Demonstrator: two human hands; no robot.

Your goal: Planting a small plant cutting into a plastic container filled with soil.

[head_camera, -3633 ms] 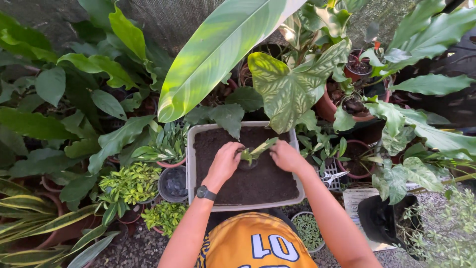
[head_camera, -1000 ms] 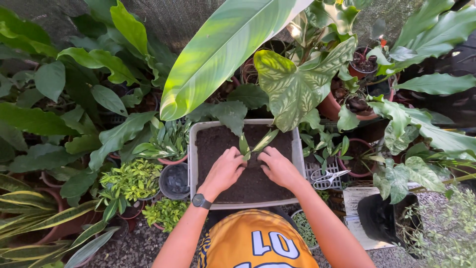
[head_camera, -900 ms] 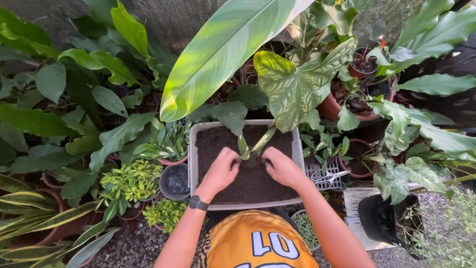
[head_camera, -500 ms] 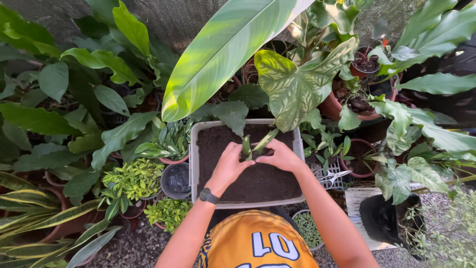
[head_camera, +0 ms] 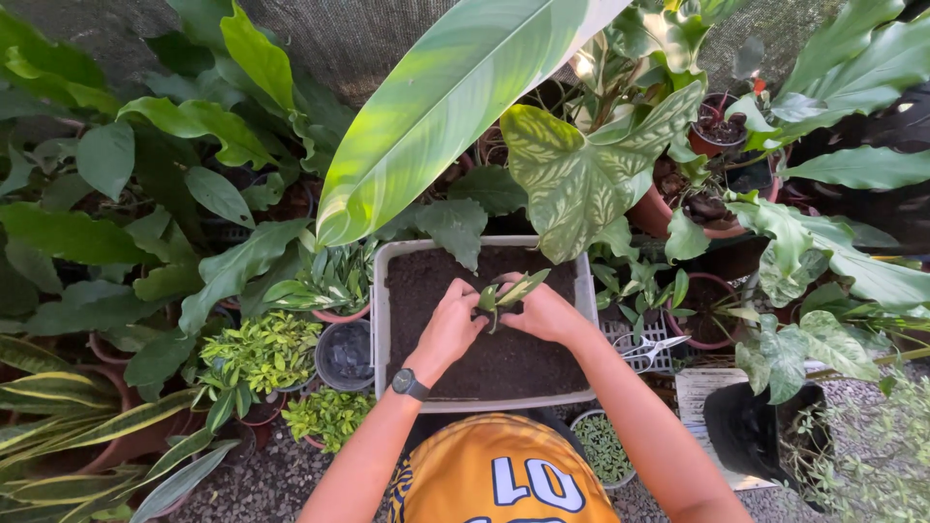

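Observation:
A grey rectangular tub [head_camera: 380,320] full of dark potting soil [head_camera: 504,363] stands in front of me among the plants. My left hand [head_camera: 450,318], with a black watch on the wrist, and my right hand [head_camera: 539,312] meet over the middle of the soil. Between them they hold a small green plant cutting [head_camera: 504,293] with a few narrow leaves pointing up and right. Both hands' fingers curl around its base just above the soil.
Potted plants crowd around the tub: a huge green leaf [head_camera: 455,97] overhangs it, and a mottled leaf [head_camera: 581,174] droops over its back right corner. A small dark pot of soil [head_camera: 345,353] sits left of it. Scissors [head_camera: 647,351] lie on a white grid at right. Gravel covers the ground.
Both hands have drawn together from pressing the soil on either side of the cutting and now grip it, lifted slightly above the soil. The tub has not moved.

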